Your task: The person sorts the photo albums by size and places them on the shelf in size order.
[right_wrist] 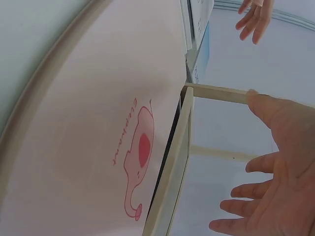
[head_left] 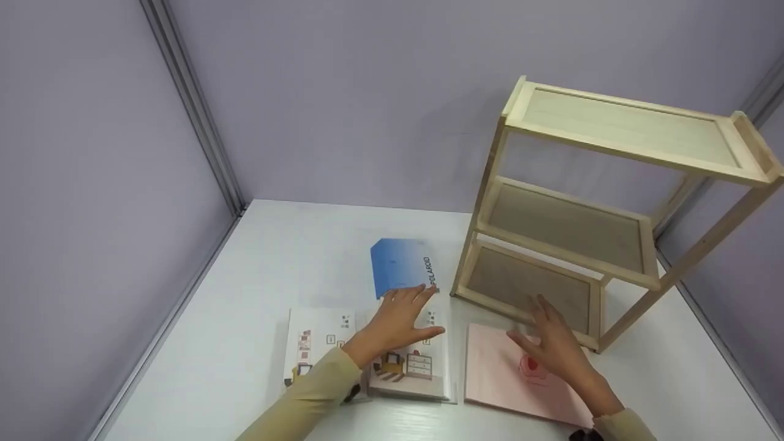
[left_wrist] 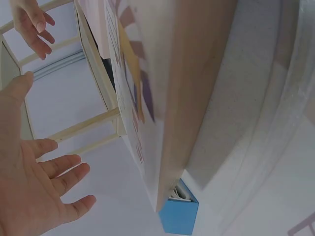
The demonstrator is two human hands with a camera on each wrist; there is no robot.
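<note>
My left hand [head_left: 398,321], fingers spread and holding nothing, hovers over a book with a furniture drawing [head_left: 407,370] in the head view. Beside that book to the left lies a similar white book [head_left: 318,334], partly covered by my sleeve. My right hand [head_left: 554,346], also spread and bare, is above a pink book [head_left: 493,367] with a red elephant drawing [right_wrist: 142,152]. Just beyond my left fingertips lies a blue box [head_left: 398,263] lettered "POLAROID"; papers show in its open end in the left wrist view.
A three-tier wooden shelf [head_left: 569,263] stands at the right, its bottom front rail close behind the pink book. The white table [head_left: 245,294] meets lilac walls [head_left: 343,110] at the back and sides. Grey metal posts [head_left: 196,110] run up the corners.
</note>
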